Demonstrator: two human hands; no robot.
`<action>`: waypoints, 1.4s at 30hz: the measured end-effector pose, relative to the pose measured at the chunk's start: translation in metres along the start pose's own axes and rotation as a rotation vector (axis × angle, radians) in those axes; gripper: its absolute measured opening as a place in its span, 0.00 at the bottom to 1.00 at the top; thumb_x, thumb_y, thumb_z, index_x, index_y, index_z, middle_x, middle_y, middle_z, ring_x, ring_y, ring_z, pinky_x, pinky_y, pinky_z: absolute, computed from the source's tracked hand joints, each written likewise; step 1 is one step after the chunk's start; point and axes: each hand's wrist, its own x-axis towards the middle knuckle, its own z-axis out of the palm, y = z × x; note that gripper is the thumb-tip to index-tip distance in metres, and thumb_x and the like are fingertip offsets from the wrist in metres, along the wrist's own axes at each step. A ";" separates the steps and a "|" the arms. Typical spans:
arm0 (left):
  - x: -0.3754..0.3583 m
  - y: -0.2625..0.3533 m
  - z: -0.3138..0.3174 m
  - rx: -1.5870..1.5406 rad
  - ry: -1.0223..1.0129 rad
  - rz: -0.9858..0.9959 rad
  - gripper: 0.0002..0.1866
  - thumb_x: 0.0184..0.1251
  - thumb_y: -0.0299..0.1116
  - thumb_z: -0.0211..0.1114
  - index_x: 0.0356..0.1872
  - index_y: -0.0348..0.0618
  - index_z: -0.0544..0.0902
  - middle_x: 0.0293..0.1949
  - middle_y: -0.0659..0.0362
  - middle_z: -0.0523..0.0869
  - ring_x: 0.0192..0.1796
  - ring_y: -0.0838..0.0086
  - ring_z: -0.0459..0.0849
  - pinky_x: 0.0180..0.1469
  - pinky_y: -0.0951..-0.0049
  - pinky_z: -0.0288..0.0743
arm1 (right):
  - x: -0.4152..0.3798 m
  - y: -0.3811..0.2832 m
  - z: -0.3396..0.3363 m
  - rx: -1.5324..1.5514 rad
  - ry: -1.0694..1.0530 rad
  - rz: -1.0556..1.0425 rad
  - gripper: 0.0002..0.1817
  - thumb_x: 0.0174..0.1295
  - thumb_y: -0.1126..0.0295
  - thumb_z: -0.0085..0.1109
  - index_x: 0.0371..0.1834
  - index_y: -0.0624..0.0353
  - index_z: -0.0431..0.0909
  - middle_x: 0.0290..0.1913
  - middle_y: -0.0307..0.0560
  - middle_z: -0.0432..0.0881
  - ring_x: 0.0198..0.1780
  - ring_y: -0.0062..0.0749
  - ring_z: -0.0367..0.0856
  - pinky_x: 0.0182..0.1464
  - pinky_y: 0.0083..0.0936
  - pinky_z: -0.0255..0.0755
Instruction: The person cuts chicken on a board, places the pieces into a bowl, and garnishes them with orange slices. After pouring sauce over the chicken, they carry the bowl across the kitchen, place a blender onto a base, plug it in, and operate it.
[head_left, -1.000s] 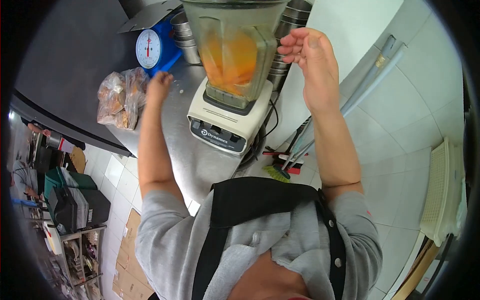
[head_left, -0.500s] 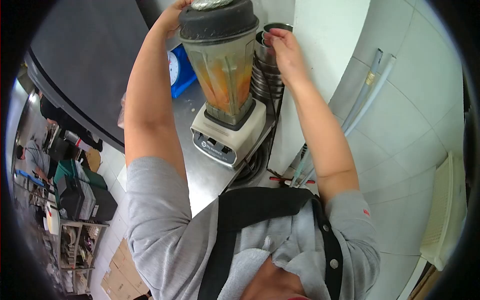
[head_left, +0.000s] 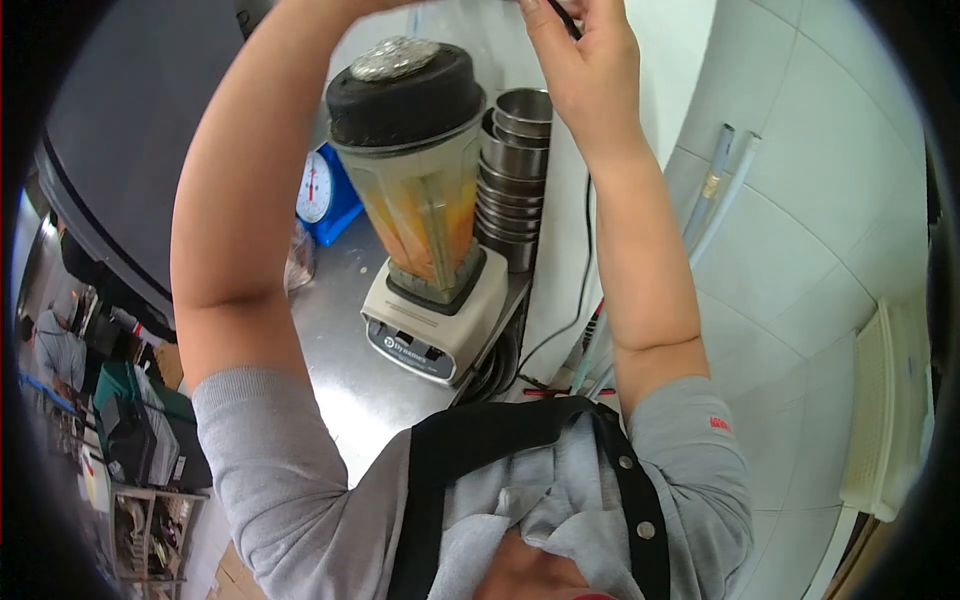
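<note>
Above the blender (head_left: 415,215), the cord (head_left: 566,20), presumably light and flexible, best gripped near its raised end, is held in the right hand's (head_left: 595,65) curled fingers; the mostly cropped left hand's (head_left: 385,5) state cannot be told.

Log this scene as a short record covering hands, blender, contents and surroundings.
Right hand: raised, holding a black cord
Left hand: mostly cut off by the top edge; grip not visible
Blender: upright on the metal counter
Lid: black, on the jar, with foil on top
Contents: orange pieces
Nearby: stacked metal containers, blue scale
</note>
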 end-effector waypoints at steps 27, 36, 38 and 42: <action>-0.119 0.043 0.113 0.704 0.835 -0.212 0.17 0.65 0.35 0.66 0.52 0.41 0.80 0.52 0.49 0.78 0.59 0.57 0.74 0.63 0.58 0.64 | 0.141 0.130 -0.201 -0.719 -0.422 0.322 0.21 0.61 0.53 0.63 0.42 0.62 0.85 0.31 0.53 0.85 0.34 0.43 0.84 0.40 0.38 0.76; -0.009 -0.040 0.057 0.540 -0.084 -0.800 0.27 0.73 0.55 0.47 0.54 0.46 0.85 0.55 0.48 0.84 0.60 0.51 0.79 0.64 0.56 0.69 | 0.153 0.145 -0.201 -0.563 -0.430 0.436 0.23 0.58 0.52 0.66 0.36 0.65 0.84 0.23 0.46 0.79 0.23 0.33 0.76 0.30 0.32 0.72; -0.012 -0.052 0.053 0.522 -0.064 -0.765 0.29 0.73 0.54 0.45 0.52 0.42 0.85 0.53 0.44 0.84 0.58 0.48 0.80 0.63 0.56 0.70 | 0.150 0.150 -0.199 -0.503 -0.350 0.350 0.22 0.58 0.53 0.66 0.33 0.67 0.83 0.21 0.43 0.77 0.20 0.32 0.73 0.27 0.32 0.71; -0.014 -0.063 0.052 0.455 -0.034 -0.721 0.29 0.73 0.53 0.48 0.51 0.35 0.84 0.50 0.41 0.85 0.55 0.46 0.82 0.62 0.59 0.71 | 0.158 0.155 -0.196 -0.291 -0.580 0.628 0.28 0.62 0.50 0.63 0.47 0.70 0.78 0.36 0.45 0.79 0.33 0.32 0.77 0.41 0.31 0.74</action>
